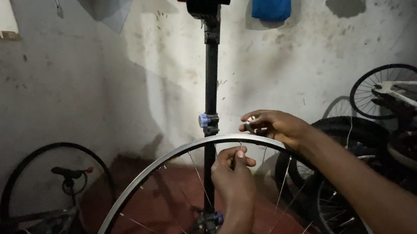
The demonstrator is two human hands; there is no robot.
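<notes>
- Just below the fingers of both hands: a silver bicycle wheel rim [176, 151], arching from lower left to lower right, its top passing directly under the fingertips.
- Left hand [232, 175]: raised inside the arc of the rim, fingers closed in a pinch on the upper end of a thin spoke [240, 146] where it meets the rim.
- Right hand [275, 126]: just above the rim and up to the right of the left fingers, fingers curled shut around a small dark-and-silver tool [250, 126]; its exact kind is too small to tell.
- Below the left fingers: further spokes [199, 177] run down to the hub [209, 219] at the bottom edge of the view.
- Left of the right fingertips: a black upright stand post [211, 83] with a blue-grey clamp knob [204, 120], rising behind the rim.
- Far right of both hands: stacked tyres and wheels [340, 190] and a white bicycle frame [405, 96] against the wall.
- Far lower left: a black tyre [19, 167] leaning on the stained wall [98, 85].
- Above the hands, on the wall: a blue bag [271, 4].
</notes>
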